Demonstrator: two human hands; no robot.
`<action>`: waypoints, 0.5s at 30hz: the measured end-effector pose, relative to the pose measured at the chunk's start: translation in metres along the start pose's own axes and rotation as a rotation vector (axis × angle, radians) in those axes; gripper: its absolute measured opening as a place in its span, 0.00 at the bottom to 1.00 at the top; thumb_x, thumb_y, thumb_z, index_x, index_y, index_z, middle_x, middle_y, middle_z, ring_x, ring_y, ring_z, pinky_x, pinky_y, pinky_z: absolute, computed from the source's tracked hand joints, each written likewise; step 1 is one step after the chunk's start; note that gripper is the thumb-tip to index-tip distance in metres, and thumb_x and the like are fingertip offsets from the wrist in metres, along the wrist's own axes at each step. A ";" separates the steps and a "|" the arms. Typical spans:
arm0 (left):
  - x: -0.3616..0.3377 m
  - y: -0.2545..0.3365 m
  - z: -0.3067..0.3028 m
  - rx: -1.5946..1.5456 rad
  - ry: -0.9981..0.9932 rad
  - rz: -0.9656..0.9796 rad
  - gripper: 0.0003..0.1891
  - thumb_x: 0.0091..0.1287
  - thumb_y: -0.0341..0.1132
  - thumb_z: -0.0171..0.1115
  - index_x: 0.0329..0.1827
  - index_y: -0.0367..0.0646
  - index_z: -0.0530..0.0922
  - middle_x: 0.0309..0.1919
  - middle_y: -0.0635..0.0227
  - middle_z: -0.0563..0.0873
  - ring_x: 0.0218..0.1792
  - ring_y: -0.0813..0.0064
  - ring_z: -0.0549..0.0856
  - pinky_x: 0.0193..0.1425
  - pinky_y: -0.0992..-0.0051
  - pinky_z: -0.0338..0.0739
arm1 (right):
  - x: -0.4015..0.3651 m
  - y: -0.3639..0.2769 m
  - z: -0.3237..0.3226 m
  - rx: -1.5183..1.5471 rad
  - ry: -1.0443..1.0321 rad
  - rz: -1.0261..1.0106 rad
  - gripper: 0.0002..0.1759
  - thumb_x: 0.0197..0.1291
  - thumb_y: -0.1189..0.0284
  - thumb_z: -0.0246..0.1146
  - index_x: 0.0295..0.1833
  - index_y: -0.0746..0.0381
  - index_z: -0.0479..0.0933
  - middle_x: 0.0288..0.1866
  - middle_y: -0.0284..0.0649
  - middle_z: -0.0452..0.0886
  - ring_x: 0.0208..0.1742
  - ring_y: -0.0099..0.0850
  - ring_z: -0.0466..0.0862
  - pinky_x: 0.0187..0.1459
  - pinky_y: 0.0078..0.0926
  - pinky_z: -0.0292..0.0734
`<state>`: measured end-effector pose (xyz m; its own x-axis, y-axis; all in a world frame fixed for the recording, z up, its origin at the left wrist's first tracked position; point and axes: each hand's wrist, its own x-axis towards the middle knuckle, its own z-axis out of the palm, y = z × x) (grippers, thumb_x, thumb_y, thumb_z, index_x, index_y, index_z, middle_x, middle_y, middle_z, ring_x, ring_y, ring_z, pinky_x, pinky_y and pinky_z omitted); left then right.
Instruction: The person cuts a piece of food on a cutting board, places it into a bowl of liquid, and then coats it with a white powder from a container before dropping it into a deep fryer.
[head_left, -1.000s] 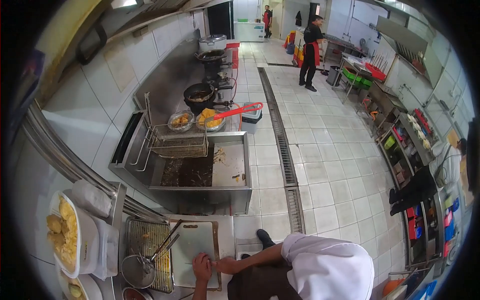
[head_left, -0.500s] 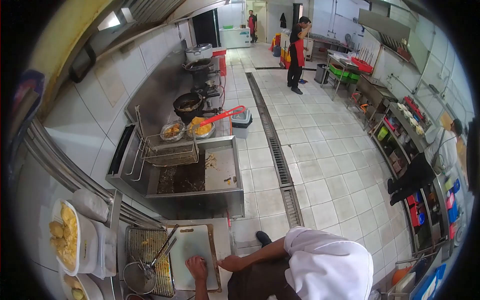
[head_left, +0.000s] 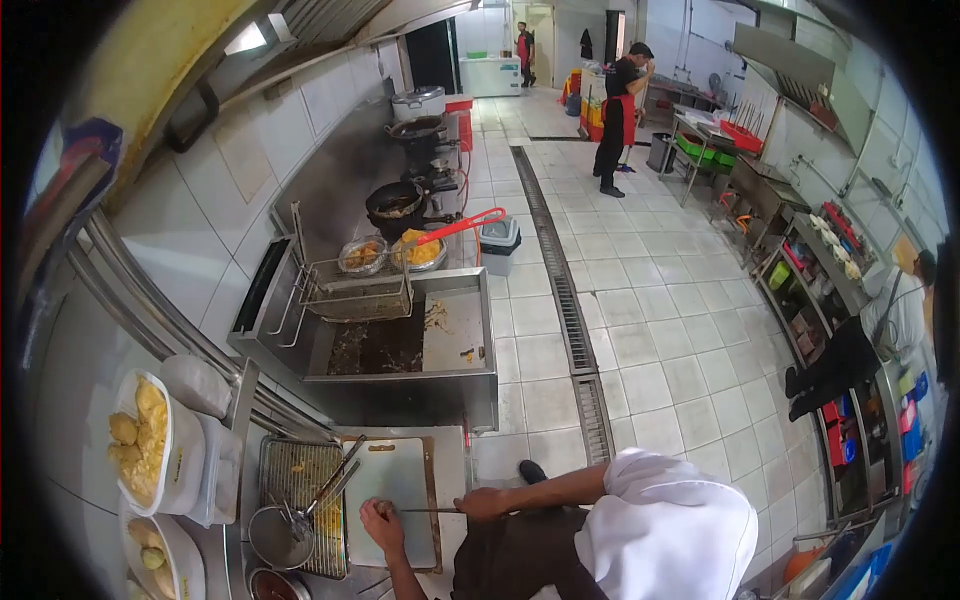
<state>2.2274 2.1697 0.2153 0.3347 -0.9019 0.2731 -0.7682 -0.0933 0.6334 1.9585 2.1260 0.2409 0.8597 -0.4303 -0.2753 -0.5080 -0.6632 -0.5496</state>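
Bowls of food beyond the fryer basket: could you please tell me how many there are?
2: one bowl at left, another bowl at right by the red handle; the basket may hide more.

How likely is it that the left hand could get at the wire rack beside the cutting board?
Probably yes: the left hand is over the cutting board, close to the wire rack, and nothing seems to stand between them. Metal utensils on it cover part, though.
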 end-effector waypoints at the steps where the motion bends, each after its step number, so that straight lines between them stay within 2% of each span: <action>1: -0.003 -0.001 -0.002 -0.005 0.010 0.003 0.19 0.52 0.22 0.60 0.48 0.37 0.72 0.49 0.53 0.74 0.55 0.51 0.71 0.58 0.56 0.66 | -0.001 0.000 -0.003 -0.011 0.002 -0.001 0.15 0.59 0.72 0.51 0.49 0.70 0.65 0.35 0.58 0.80 0.41 0.55 0.82 0.40 0.54 0.75; 4: -0.013 -0.001 -0.008 0.057 0.130 -0.056 0.21 0.47 0.16 0.60 0.47 0.35 0.70 0.49 0.52 0.72 0.54 0.50 0.71 0.60 0.57 0.65 | 0.004 0.003 -0.004 0.097 0.034 0.095 0.17 0.59 0.71 0.53 0.50 0.71 0.65 0.35 0.58 0.79 0.41 0.56 0.81 0.42 0.53 0.74; 6: -0.025 0.006 -0.009 0.013 0.217 -0.218 0.20 0.47 0.16 0.60 0.45 0.35 0.69 0.47 0.53 0.70 0.54 0.51 0.71 0.60 0.58 0.66 | 0.007 0.005 -0.004 0.223 0.073 0.195 0.20 0.58 0.72 0.57 0.51 0.73 0.64 0.38 0.58 0.79 0.42 0.56 0.81 0.42 0.51 0.74; 9: -0.043 0.025 -0.006 -0.114 0.201 -0.256 0.20 0.47 0.15 0.61 0.43 0.35 0.69 0.45 0.55 0.69 0.53 0.53 0.72 0.59 0.61 0.67 | 0.007 0.000 -0.002 0.277 0.122 0.246 0.18 0.60 0.71 0.56 0.51 0.72 0.65 0.38 0.59 0.79 0.42 0.56 0.80 0.43 0.51 0.74; 13: -0.059 0.025 0.001 -0.060 0.219 -0.214 0.19 0.48 0.16 0.61 0.43 0.35 0.70 0.46 0.56 0.70 0.52 0.56 0.73 0.57 0.62 0.69 | 0.003 -0.007 -0.004 0.265 0.138 0.221 0.19 0.60 0.70 0.57 0.51 0.71 0.65 0.38 0.59 0.79 0.43 0.57 0.80 0.44 0.51 0.74; 15: -0.061 0.026 -0.003 -0.198 0.093 -0.316 0.19 0.47 0.17 0.62 0.44 0.36 0.71 0.46 0.56 0.70 0.49 0.55 0.75 0.55 0.62 0.70 | 0.001 -0.009 -0.003 0.287 0.136 0.199 0.19 0.60 0.69 0.57 0.51 0.71 0.65 0.38 0.59 0.79 0.43 0.56 0.80 0.44 0.51 0.74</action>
<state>2.1885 2.2238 0.2174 0.5927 -0.7991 0.1007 -0.5019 -0.2687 0.8221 1.9642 2.1294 0.2481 0.7211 -0.6237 -0.3019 -0.6117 -0.3685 -0.7000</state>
